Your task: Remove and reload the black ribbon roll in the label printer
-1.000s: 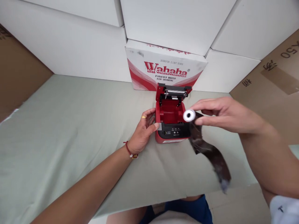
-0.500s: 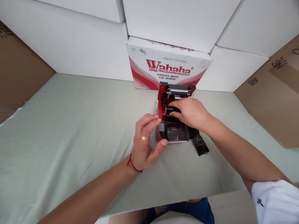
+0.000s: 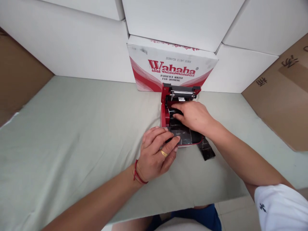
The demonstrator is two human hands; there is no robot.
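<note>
A small red printer [image 3: 164, 112] stands on the table with its lid up. A black roll [image 3: 173, 113] lies in its open bay, and a dark strip [image 3: 207, 150] from it trails over the front onto the table. My right hand [image 3: 192, 117] reaches into the bay, fingers curled over the roll. My left hand [image 3: 156, 154], wearing a gold ring and a red wrist cord, rests at the printer's front left corner with its fingers pressed down on the dark strip there.
The table [image 3: 72, 128] has a pale green cloth. A red and white Wahaha carton [image 3: 172, 69] stands right behind the printer among white boxes [image 3: 72, 48]. Brown cardboard [image 3: 284, 96] leans at the right, more at the far left. The table's front edge is close to my body.
My right hand brought the roll from the air down into the printer bay and now presses it in. My left hand lifted, then came down onto the strip at the printer's front.
</note>
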